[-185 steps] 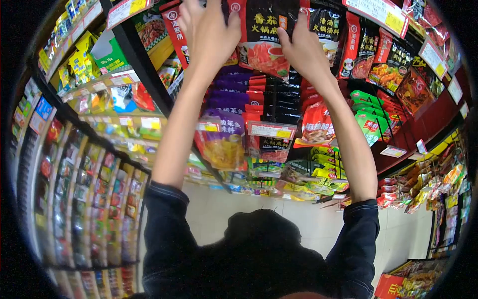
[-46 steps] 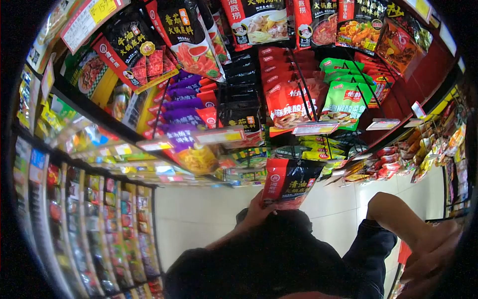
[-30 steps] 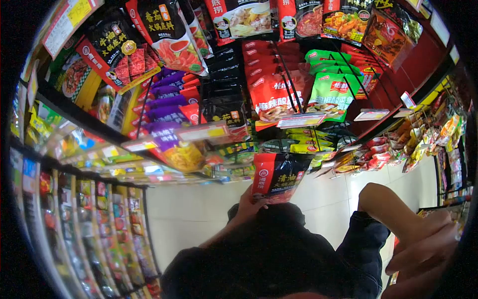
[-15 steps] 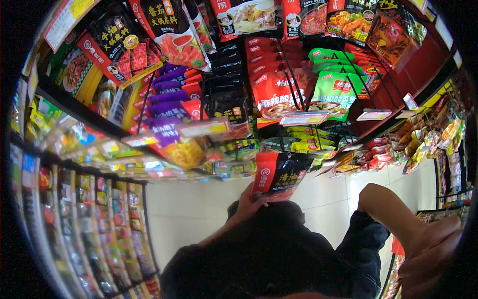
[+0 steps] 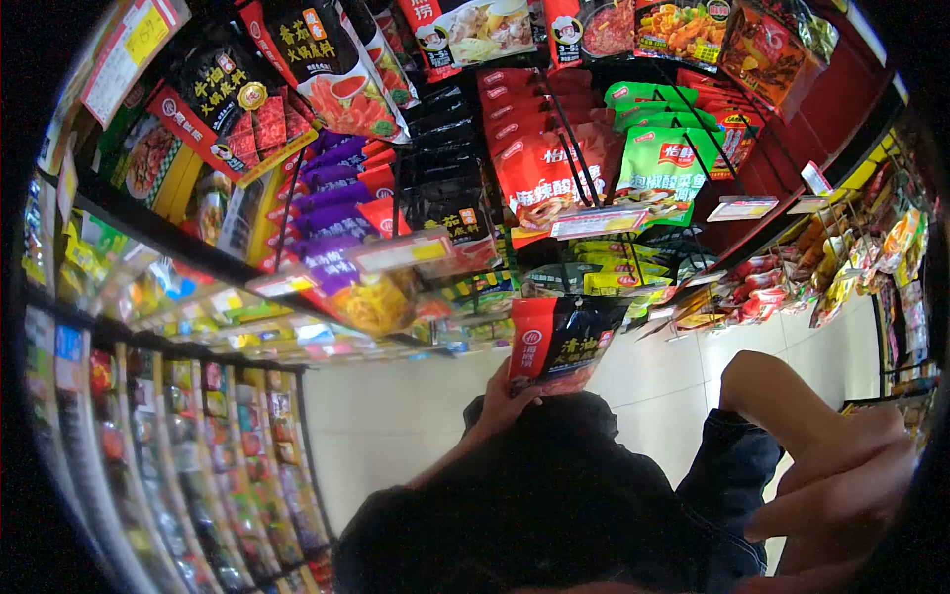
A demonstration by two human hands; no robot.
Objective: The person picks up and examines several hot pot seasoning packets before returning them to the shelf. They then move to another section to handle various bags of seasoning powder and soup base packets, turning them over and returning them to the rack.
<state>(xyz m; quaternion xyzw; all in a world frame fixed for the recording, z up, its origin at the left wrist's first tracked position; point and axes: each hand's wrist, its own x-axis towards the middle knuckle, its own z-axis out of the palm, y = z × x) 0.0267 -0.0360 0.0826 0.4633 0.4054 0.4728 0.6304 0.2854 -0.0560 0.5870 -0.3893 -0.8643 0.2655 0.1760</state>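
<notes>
On my feed, the left hand (image 5: 502, 402) grips a pouch (image 5: 562, 348) by one edge, likely to show its front; I cannot tell if the right hand (image 5: 843, 487) grips anything.

Free gap between pouch (image 5: 564, 346) and right elbow (image 5: 760, 386), price tag (image 5: 599, 223) beyond

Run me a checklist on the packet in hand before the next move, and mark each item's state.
1. Left hand has hold of the red-and-black packet: ok, gripped near its lower left corner.
2. Printed front faces the camera: ok, large lettering shows.
3. Both hands on the packet: not ok, the right hand is raised apart from it, close to the camera.
4. Right hand free of any object: cannot tell, its palm is hidden.
5. Back of the packet undamaged: cannot tell, it faces away.
</notes>
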